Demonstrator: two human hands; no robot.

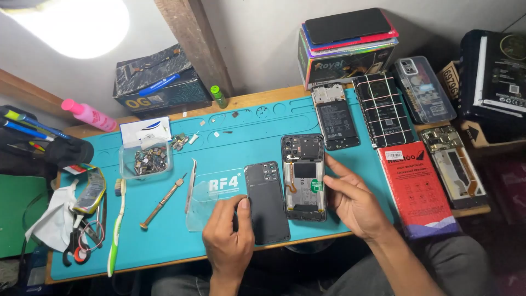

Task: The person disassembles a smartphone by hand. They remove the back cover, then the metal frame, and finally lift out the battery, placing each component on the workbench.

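Note:
An opened black phone [304,176] lies face down on the teal work mat [164,241], its insides and a green sticker showing. My right hand [353,198] rests against its right edge, fingers touching the frame. Just left of it lies the black back cover [267,201]. My left hand [228,238] has its fingertips on the cover's lower left edge. A clear plastic sheet [211,192] lies under and left of the cover.
A brass-handled screwdriver [162,201], a metal pry tool [190,185], a toothbrush [116,227] and a clear tub of small parts [146,158] lie at left. Other opened phones [335,116] and a red box [417,189] sit at right. Boxes line the wall.

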